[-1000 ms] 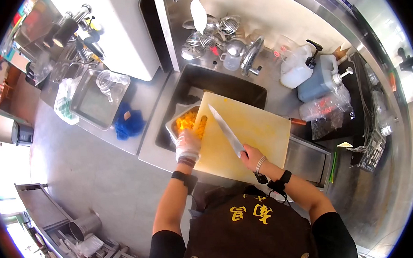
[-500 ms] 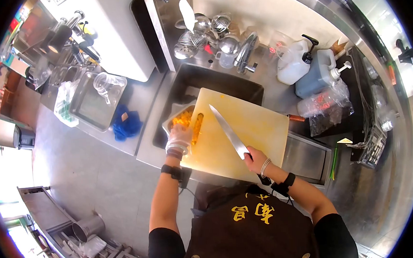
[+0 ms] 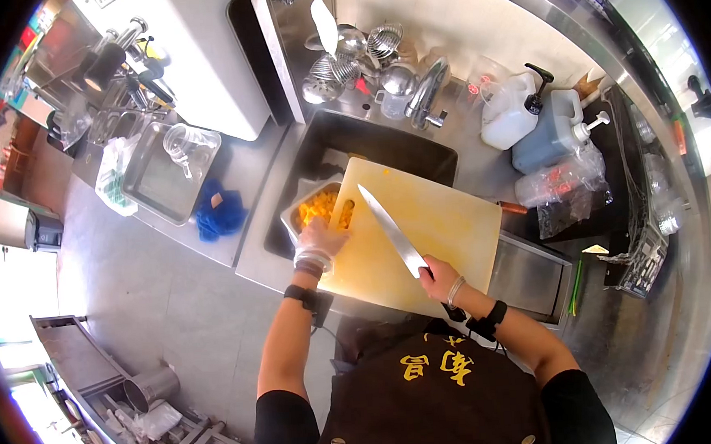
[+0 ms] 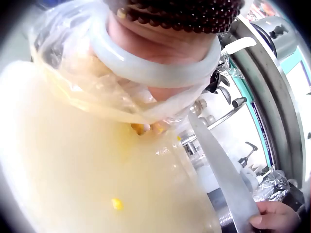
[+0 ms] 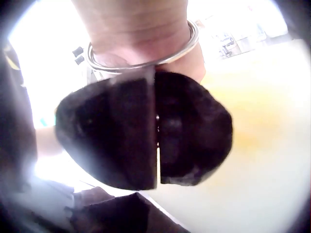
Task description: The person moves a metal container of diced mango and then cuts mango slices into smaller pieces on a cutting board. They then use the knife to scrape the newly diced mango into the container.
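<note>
My left hand [image 3: 318,240], in a clear plastic glove, is at the left edge of a pale cutting board [image 3: 428,209], over a pale container [image 3: 289,218] of diced yellow-orange fruit [image 3: 314,207]. Its fingertips reach to the fruit; in the left wrist view the board hides them, so I cannot tell how they are bent. More fruit shows through the board's handle slot. The bare right hand [image 3: 438,280] grips a long kitchen knife [image 3: 390,230] by its handle, blade slanting over the board. A yellow fruit scrap [image 4: 117,203] sticks to the board.
The board spans part of a dark sink [image 3: 399,138] with a tap [image 3: 427,95] behind. Strainers and ladles [image 3: 353,51] hang at the back. Pump jugs [image 3: 545,129] stand right; a blue cloth [image 3: 220,211] and steel tray [image 3: 161,173] lie left.
The left hand shifted left over the fruit, uncovering the board's slot, then came back right against the board's edge. The right hand and knife keep nearly the same place over the board.
</note>
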